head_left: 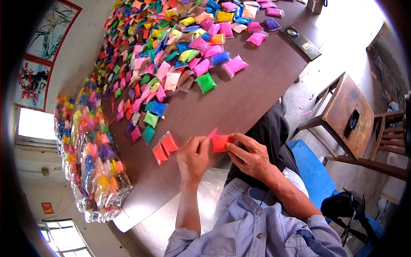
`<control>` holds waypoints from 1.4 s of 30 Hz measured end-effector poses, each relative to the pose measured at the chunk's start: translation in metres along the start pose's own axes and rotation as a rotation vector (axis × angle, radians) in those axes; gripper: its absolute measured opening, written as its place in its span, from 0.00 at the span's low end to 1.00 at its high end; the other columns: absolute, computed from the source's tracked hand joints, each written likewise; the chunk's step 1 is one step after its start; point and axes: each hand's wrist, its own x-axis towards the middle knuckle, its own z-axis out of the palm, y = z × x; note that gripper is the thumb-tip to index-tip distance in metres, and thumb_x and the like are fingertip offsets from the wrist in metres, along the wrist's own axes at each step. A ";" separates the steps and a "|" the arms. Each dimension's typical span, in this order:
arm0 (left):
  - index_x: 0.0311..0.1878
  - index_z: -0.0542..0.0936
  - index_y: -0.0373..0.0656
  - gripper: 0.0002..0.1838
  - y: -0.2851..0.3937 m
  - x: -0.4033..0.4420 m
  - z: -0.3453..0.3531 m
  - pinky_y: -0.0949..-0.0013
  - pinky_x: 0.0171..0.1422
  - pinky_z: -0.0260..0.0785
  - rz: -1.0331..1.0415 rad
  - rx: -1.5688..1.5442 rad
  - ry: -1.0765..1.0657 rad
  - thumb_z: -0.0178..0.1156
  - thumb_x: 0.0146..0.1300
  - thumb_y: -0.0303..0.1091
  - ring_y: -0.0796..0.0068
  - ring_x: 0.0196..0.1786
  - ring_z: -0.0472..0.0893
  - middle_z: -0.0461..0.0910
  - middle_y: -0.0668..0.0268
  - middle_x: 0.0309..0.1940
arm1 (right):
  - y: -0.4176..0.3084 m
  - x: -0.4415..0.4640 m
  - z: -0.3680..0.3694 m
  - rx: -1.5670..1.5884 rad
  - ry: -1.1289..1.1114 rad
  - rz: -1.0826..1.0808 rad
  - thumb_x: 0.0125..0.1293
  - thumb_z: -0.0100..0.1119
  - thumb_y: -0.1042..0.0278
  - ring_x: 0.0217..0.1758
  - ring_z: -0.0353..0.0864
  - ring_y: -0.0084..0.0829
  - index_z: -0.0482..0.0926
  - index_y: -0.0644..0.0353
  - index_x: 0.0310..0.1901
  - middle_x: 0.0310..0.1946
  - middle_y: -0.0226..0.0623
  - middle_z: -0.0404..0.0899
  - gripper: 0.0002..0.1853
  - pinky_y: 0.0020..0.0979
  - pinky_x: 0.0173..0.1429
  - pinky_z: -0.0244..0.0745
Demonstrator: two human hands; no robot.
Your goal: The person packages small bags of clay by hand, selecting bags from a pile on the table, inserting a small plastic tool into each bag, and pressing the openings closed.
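Near the table's front edge, my right hand (250,155) pinches the right side of a small red packet (219,143). Just left of that packet is my left hand (193,157), its thumb and fingers pressed together around the lower end of a thin pink piece (212,133). The pink piece sticks up beside the packet's upper left corner. Two joined or overlapping red packets (165,147) lie on the brown table (239,100), left of my left hand.
A large heap of colourful packets (171,51) covers the table's far left. Bulging clear bags (96,162) stand at the left. A black and silver device (299,43) and a metal cup (315,5) are at the far right, beyond a wooden stool (346,113).
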 end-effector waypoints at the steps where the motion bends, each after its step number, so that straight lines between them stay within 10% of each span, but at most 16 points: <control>1: 0.39 0.84 0.42 0.02 0.005 -0.001 -0.001 0.56 0.38 0.77 0.042 -0.015 -0.021 0.67 0.68 0.28 0.51 0.36 0.86 0.86 0.58 0.35 | 0.000 -0.001 0.000 0.000 -0.003 0.003 0.56 0.74 0.74 0.45 0.87 0.38 0.85 0.56 0.51 0.55 0.41 0.81 0.19 0.34 0.46 0.85; 16: 0.39 0.84 0.40 0.03 -0.005 -0.005 0.004 0.55 0.39 0.76 0.026 0.021 -0.042 0.67 0.68 0.28 0.51 0.35 0.85 0.85 0.58 0.32 | 0.003 -0.002 0.001 0.142 0.022 -0.046 0.56 0.72 0.83 0.46 0.86 0.43 0.86 0.66 0.49 0.51 0.45 0.83 0.17 0.36 0.50 0.84; 27: 0.42 0.86 0.37 0.05 0.015 -0.020 0.028 0.63 0.35 0.75 -0.210 -0.019 -0.049 0.69 0.68 0.28 0.67 0.30 0.85 0.86 0.58 0.30 | 0.018 0.008 -0.044 0.280 0.574 0.526 0.67 0.67 0.85 0.55 0.85 0.28 0.87 0.68 0.51 0.54 0.39 0.86 0.12 0.27 0.58 0.80; 31: 0.44 0.88 0.40 0.06 0.063 -0.027 0.061 0.62 0.42 0.78 0.079 -0.390 -0.185 0.69 0.65 0.26 0.56 0.36 0.88 0.88 0.54 0.35 | 0.023 0.012 -0.061 0.352 0.614 0.509 0.73 0.63 0.84 0.59 0.83 0.28 0.85 0.68 0.55 0.60 0.39 0.82 0.12 0.28 0.59 0.84; 36: 0.44 0.88 0.39 0.03 0.051 -0.028 0.041 0.78 0.33 0.67 -0.171 -0.463 -0.044 0.68 0.71 0.26 0.90 0.29 0.74 0.80 0.74 0.25 | 0.025 0.015 -0.076 0.364 0.662 0.504 0.71 0.63 0.86 0.58 0.83 0.26 0.86 0.67 0.56 0.60 0.39 0.82 0.14 0.27 0.61 0.82; 42: 0.45 0.86 0.37 0.04 -0.008 -0.047 -0.005 0.80 0.31 0.62 -0.188 -0.249 0.318 0.67 0.72 0.27 0.91 0.28 0.71 0.78 0.76 0.26 | 0.003 0.023 -0.064 0.163 0.328 0.442 0.65 0.68 0.86 0.49 0.87 0.30 0.87 0.67 0.47 0.52 0.42 0.86 0.11 0.27 0.54 0.81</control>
